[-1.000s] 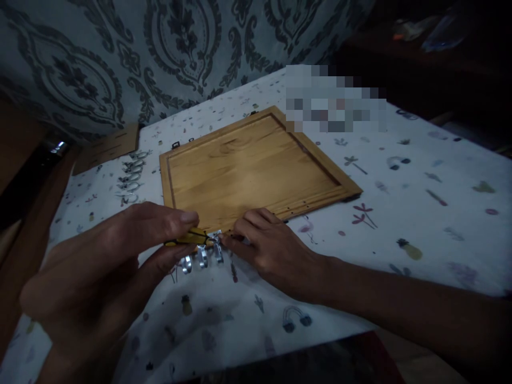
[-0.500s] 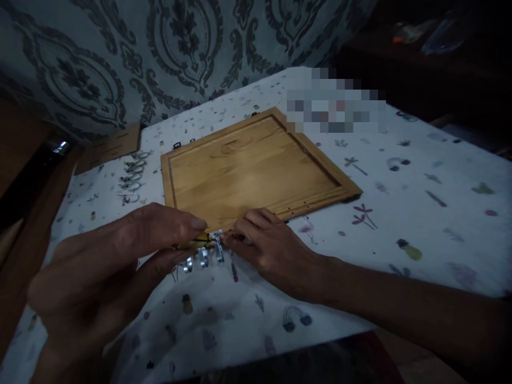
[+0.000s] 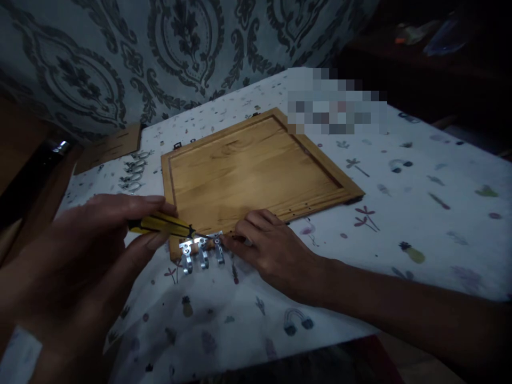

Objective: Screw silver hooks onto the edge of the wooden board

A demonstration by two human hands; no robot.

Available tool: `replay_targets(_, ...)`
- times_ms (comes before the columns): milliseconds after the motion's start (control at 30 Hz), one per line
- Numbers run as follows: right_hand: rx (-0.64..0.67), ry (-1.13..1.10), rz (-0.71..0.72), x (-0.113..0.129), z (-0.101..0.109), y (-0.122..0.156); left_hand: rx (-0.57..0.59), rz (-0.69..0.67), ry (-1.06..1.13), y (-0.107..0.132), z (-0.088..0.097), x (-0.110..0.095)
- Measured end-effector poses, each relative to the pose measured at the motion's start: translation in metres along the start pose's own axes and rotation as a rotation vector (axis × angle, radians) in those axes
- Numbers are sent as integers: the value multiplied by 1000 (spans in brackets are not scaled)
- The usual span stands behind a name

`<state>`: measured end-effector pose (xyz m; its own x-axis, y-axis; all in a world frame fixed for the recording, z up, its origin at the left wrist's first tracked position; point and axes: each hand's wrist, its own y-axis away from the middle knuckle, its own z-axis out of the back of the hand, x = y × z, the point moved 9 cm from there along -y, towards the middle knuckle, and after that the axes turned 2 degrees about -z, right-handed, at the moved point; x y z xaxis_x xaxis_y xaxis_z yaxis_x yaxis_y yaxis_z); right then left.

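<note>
My left hand (image 3: pixel 116 250) grips a screwdriver (image 3: pixel 164 224) by its yellow and black handle. The shaft points right, its tip at the rightmost of three shiny metal hooks (image 3: pixel 217 249) along the near edge of a wooden board (image 3: pixel 248 176). Two more hooks, a middle one (image 3: pixel 203 255) and a left one (image 3: pixel 186 258), hang over the same edge. Closed against the rightmost hook and the board's edge is my right hand (image 3: pixel 264 248), with fingertips pressed together beside the hook's plate. Whether a screw sits under the tip is too small to tell.
A row of loose metal hooks (image 3: pixel 134 170) lies on the patterned tablecloth (image 3: pixel 384 213), left of the board. Behind them is a piece of brown cardboard (image 3: pixel 110 146). Small black fittings (image 3: pixel 177 145) show at the board's far edge. A patterned wall (image 3: pixel 184 48) rises behind.
My left hand has drawn back to the left with the screwdriver, uncovering its handle and the left hooks. My right hand has stayed in place.
</note>
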<state>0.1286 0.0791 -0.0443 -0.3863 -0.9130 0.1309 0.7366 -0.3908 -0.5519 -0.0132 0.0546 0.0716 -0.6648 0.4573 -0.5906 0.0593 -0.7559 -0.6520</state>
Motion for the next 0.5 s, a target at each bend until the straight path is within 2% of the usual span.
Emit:
replay_targets(100,2,0,6,0,1,0,71,-21,15,1,-11,1)
replay_targets(500,10,3,11,1,2,0,81,-15,-49,1,-16,1)
